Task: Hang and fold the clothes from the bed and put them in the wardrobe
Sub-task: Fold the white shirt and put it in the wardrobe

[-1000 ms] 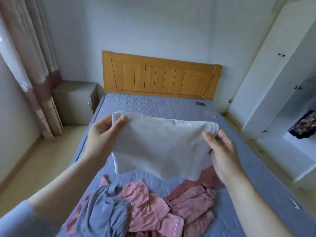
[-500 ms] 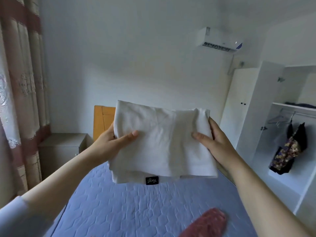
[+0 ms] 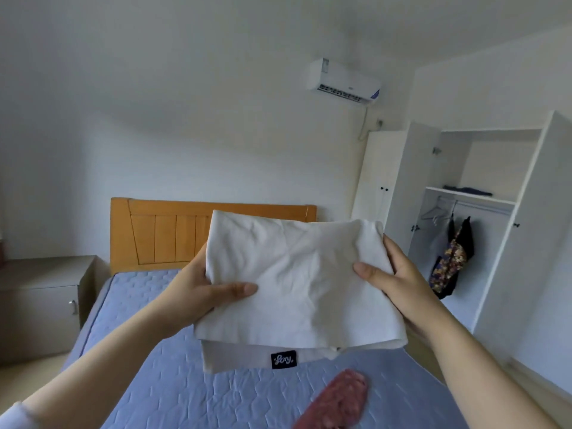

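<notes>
A folded white garment with a small black label at its lower edge hangs in the air above the bed. My left hand grips its left side, thumb on top and fingers hidden underneath. My right hand grips its right side the same way. A pink garment lies on the blue quilted bed near the bottom of the view. The white wardrobe stands open at the right, with dark and floral clothes on its rail and a dark folded item on its shelf.
A wooden headboard backs the bed. A grey bedside cabinet stands to the left. An air conditioner is mounted high on the wall. Empty hangers hang on the wardrobe rail. Bare floor runs between bed and wardrobe.
The view has lifted from the bed and turned towards the wardrobe. The white garment went from hanging by its top edge to lying folded between both hands.
</notes>
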{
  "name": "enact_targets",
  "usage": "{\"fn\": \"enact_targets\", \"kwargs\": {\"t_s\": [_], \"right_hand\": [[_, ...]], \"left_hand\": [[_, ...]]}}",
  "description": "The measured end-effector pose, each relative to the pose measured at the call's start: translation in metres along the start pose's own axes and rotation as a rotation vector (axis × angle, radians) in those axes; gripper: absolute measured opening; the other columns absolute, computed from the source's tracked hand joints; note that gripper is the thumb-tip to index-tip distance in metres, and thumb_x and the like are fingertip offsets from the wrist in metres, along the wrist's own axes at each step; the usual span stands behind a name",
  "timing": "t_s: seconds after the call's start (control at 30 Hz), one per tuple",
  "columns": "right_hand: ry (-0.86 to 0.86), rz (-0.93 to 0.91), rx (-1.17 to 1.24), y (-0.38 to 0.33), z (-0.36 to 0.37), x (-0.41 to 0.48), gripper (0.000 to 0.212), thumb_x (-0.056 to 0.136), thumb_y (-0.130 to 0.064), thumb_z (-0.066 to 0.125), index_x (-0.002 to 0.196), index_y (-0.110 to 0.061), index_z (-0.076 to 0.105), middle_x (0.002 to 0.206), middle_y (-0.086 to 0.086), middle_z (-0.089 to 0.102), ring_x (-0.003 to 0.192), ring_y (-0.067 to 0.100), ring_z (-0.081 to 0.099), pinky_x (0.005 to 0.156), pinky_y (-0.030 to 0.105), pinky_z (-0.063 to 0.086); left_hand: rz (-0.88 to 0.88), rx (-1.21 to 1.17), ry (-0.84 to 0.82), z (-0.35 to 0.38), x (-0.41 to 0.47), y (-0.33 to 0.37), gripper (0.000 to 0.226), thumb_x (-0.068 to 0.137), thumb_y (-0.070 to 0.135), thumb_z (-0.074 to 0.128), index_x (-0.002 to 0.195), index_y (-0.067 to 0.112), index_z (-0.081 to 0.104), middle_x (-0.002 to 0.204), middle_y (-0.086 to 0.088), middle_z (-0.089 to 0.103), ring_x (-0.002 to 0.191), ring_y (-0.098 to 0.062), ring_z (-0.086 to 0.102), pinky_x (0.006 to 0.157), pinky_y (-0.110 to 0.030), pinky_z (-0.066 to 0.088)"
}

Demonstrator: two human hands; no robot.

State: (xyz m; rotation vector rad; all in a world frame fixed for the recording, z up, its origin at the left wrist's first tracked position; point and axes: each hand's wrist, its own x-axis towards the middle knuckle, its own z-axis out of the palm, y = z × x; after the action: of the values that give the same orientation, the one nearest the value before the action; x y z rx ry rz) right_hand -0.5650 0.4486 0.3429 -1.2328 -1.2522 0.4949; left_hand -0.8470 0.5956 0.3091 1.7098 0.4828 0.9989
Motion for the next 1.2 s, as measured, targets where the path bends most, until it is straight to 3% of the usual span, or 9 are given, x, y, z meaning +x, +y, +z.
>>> {"fn": "enact_targets", "kwargs": {"t_s": [0.13, 0.33, 0.47, 0.6, 0.67, 0.87, 1.0, 1.13, 1.2], "right_hand": [[0.083, -0.007, 0.001, -0.01, -0.038, -0.022, 0.051, 0.074, -0.024, 0.075, 0.118, -0.043, 0.057, 0.108, -0.012, 0.073, 0.094, 0.012, 0.072, 0.067, 0.019, 0.056], [0.224, -0.041, -0.084, -0.034, -0.133, -0.072, 0.063, 0.073, -0.03, 0.075, 0.131, -0.036, 0.052, 0.113, -0.011, 0.072, 0.099, 0.015, 0.071, 0.085, 0.036, 0.056], [0.291, -0.06, -0.099, -0.048, -0.214, -0.116, 0.052, 0.079, -0.024, 0.074, 0.123, -0.043, 0.055, 0.111, -0.014, 0.071, 0.096, 0.011, 0.071, 0.074, 0.025, 0.058], [0.364, -0.072, -0.151, -0.061, -0.296, -0.16, 0.05, 0.083, -0.02, 0.072, 0.123, -0.044, 0.054, 0.111, -0.018, 0.071, 0.098, 0.007, 0.07, 0.077, 0.025, 0.057], [0.396, -0.069, -0.17, -0.067, -0.331, -0.179, 0.048, 0.084, -0.018, 0.072, 0.121, -0.045, 0.055, 0.11, -0.019, 0.071, 0.097, 0.007, 0.07, 0.072, 0.021, 0.057], [0.483, -0.046, -0.202, -0.071, -0.416, -0.216, 0.048, 0.084, -0.02, 0.074, 0.122, -0.043, 0.056, 0.108, -0.018, 0.072, 0.093, 0.006, 0.071, 0.065, 0.014, 0.055], [0.54, -0.028, -0.25, -0.064, -0.461, -0.224, 0.046, 0.077, -0.03, 0.077, 0.115, -0.049, 0.06, 0.11, -0.015, 0.072, 0.095, 0.008, 0.071, 0.067, 0.016, 0.055], [0.597, -0.019, -0.291, -0.052, -0.501, -0.218, 0.048, 0.071, -0.036, 0.079, 0.111, -0.054, 0.06, 0.111, -0.014, 0.071, 0.097, 0.01, 0.071, 0.069, 0.019, 0.056], [0.626, -0.02, -0.317, -0.046, -0.518, -0.212, 0.048, 0.07, -0.038, 0.078, 0.111, -0.055, 0.06, 0.112, -0.015, 0.071, 0.098, 0.01, 0.071, 0.073, 0.023, 0.057]], "left_hand": [[0.025, 0.011, -0.058, 0.039, 0.01, 0.012, 0.08, 0.051, 0.042, 0.093, 0.119, 0.049, 0.052, 0.112, 0.013, 0.07, 0.1, -0.01, 0.069, 0.074, -0.028, 0.059], [0.08, 0.033, -0.153, 0.135, 0.022, 0.048, 0.08, 0.049, 0.047, 0.092, 0.118, 0.051, 0.051, 0.113, 0.015, 0.069, 0.099, -0.008, 0.069, 0.074, -0.027, 0.059], [0.129, 0.043, -0.239, 0.221, 0.026, 0.074, 0.08, 0.051, 0.05, 0.091, 0.118, 0.058, 0.049, 0.114, 0.019, 0.068, 0.1, -0.006, 0.068, 0.076, -0.028, 0.059], [0.144, 0.046, -0.284, 0.315, 0.027, 0.089, 0.085, 0.05, 0.051, 0.09, 0.124, 0.052, 0.048, 0.114, 0.019, 0.068, 0.102, -0.005, 0.067, 0.085, -0.034, 0.058], [0.148, 0.036, -0.313, 0.356, 0.03, 0.097, 0.087, 0.051, 0.049, 0.091, 0.126, 0.05, 0.047, 0.114, 0.019, 0.068, 0.102, -0.005, 0.067, 0.086, -0.034, 0.058], [0.155, -0.007, -0.429, 0.454, 0.05, 0.105, 0.073, 0.061, 0.035, 0.088, 0.123, 0.043, 0.05, 0.112, 0.016, 0.07, 0.1, -0.008, 0.069, 0.082, -0.033, 0.059], [0.157, -0.033, -0.492, 0.507, 0.075, 0.096, 0.076, 0.059, 0.041, 0.091, 0.123, 0.045, 0.05, 0.112, 0.015, 0.07, 0.099, -0.008, 0.069, 0.081, -0.033, 0.058], [0.193, -0.064, -0.56, 0.555, 0.111, 0.084, 0.068, 0.051, 0.052, 0.089, 0.107, 0.062, 0.053, 0.113, 0.021, 0.069, 0.099, -0.003, 0.068, 0.079, -0.028, 0.057], [0.211, -0.084, -0.577, 0.576, 0.131, 0.076, 0.072, 0.049, 0.056, 0.089, 0.109, 0.063, 0.05, 0.112, 0.024, 0.068, 0.098, 0.0, 0.068, 0.078, -0.026, 0.056]]}}
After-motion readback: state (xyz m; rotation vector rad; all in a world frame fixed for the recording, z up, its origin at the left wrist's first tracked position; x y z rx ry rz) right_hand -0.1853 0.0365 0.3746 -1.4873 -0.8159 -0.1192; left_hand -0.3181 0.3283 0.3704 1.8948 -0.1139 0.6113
